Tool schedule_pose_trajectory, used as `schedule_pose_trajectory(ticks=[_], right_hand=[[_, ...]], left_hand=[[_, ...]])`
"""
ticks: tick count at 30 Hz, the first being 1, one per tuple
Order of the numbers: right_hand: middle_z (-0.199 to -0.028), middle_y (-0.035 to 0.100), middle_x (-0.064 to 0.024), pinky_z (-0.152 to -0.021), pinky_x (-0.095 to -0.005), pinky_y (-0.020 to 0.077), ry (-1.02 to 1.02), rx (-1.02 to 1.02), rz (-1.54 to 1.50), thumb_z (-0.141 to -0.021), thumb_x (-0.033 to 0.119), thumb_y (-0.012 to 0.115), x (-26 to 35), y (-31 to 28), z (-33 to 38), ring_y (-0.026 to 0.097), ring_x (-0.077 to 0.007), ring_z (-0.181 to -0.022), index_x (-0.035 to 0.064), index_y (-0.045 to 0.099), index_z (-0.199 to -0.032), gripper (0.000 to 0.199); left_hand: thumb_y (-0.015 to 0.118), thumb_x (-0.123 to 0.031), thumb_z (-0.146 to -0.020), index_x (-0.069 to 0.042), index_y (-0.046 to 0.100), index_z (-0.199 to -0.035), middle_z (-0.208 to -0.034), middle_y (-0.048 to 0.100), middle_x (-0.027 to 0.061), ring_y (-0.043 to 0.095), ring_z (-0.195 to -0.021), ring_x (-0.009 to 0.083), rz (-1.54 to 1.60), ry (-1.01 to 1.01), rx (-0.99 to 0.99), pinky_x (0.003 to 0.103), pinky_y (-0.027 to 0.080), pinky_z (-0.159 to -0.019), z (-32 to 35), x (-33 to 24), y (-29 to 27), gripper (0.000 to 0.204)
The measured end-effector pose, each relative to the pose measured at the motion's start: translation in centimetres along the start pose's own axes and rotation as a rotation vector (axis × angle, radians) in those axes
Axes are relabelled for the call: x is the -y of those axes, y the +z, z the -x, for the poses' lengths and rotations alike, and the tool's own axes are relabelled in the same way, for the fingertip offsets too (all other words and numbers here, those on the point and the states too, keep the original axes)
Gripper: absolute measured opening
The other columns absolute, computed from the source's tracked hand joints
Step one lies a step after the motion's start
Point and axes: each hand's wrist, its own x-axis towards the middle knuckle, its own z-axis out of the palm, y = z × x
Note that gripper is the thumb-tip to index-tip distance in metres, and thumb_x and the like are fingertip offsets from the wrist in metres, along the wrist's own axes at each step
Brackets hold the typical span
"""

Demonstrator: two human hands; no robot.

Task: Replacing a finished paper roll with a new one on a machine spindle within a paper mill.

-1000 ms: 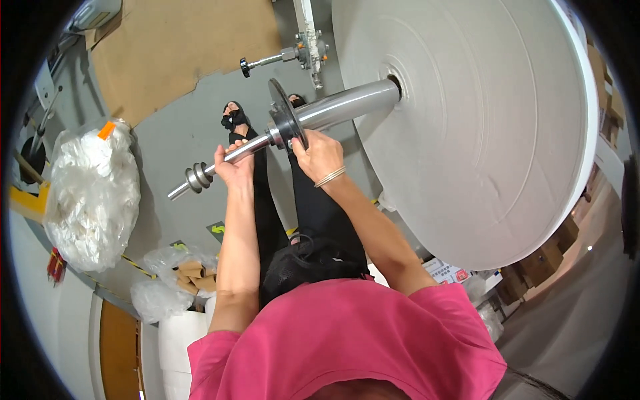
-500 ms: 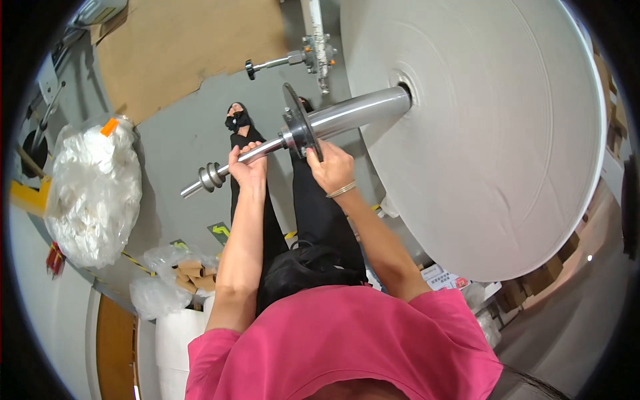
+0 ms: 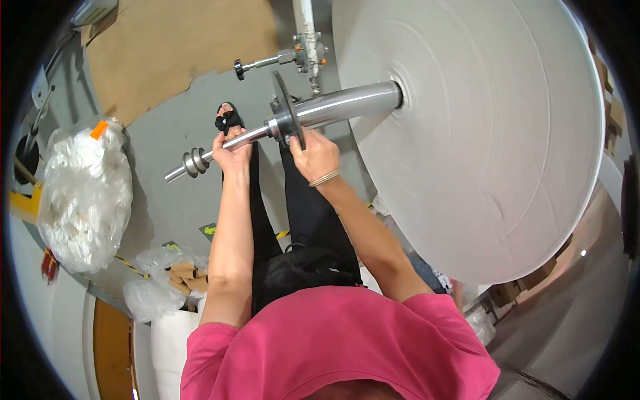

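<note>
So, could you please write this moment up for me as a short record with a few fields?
left hand: wrapped around the thin end of the metal shaft
right hand: on the dark disc flange, beside the thick steel sleeve
shaft load: large white roll mounted on it
floor, left: clear bag of white scraps, cardboard tubes
behind shaft: brown cardboard sheet

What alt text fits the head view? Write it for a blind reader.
Seen from above, a person grips a metal shaft running through a huge white paper roll: left hand on its thin end, right hand at a black disc.
</note>
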Motion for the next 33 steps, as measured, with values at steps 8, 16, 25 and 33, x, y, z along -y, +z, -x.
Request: schedule_pose_trajectory(ticks=[8, 16, 25, 33], right_hand=[[-0.087, 0.056, -0.008, -0.071, -0.0328, 0.0424, -0.255, -0.079, 0.133, -0.066, 0.016, 0.061, 3.6, -9.8, 0.6, 0.054, -0.0217, -0.08, 0.0072, 0.055, -0.09, 0.026], [-0.119, 0.035, -0.0177, -0.085, -0.0364, 0.0341, -0.065, -0.729, 1.2, -0.066, 0.033, 0.066, 8.0, -34.9, 2.6, 0.04, -0.0302, -0.104, 0.0027, 0.029, -0.12, 0.072], [-0.113, 0.045, -0.0134, -0.082, -0.0289, 0.0377, 0.238, -0.71, 0.89, -0.066, 0.021, 0.066, 7.3, -33.6, 3.1, 0.046, -0.0224, -0.1, 0.0081, 0.035, -0.119, 0.063], [-0.12, 0.037, -0.016, -0.083, -0.0343, 0.0384, 0.339, -0.699, 0.786, -0.064, 0.011, 0.067, 7.0, -33.0, 5.6, 0.043, -0.0285, -0.103, 0.0085, 0.028, -0.123, 0.071]], left_hand=[[0.044, -0.013, -0.066, -0.005, 0.03, -0.058, -0.052, 0.034, 0.0079, 0.037, -0.055, 0.0234, -0.032, 0.047, -0.033, 0.039, 0.035, -0.063, 0.3, -0.1, 0.3, 0.018], [0.044, -0.012, -0.067, -0.006, 0.031, -0.059, -0.05, 0.035, 0.0076, 0.038, -0.052, 0.0239, -0.037, 0.042, -0.019, 0.039, 0.036, -0.06, 0.1, 0.1, 0.0, 0.016], [0.045, -0.013, -0.067, -0.006, 0.034, -0.057, -0.051, 0.037, 0.0071, 0.039, -0.053, 0.0222, -0.066, 0.125, -0.059, 0.038, 0.036, -0.064, 1.0, 0.7, -0.7, 0.017], [0.046, -0.015, -0.065, -0.005, 0.034, -0.055, -0.051, 0.037, 0.0077, 0.039, -0.053, 0.0218, -0.07, 0.165, -0.102, 0.038, 0.037, -0.063, 0.7, -0.2, -2.9, 0.019]])
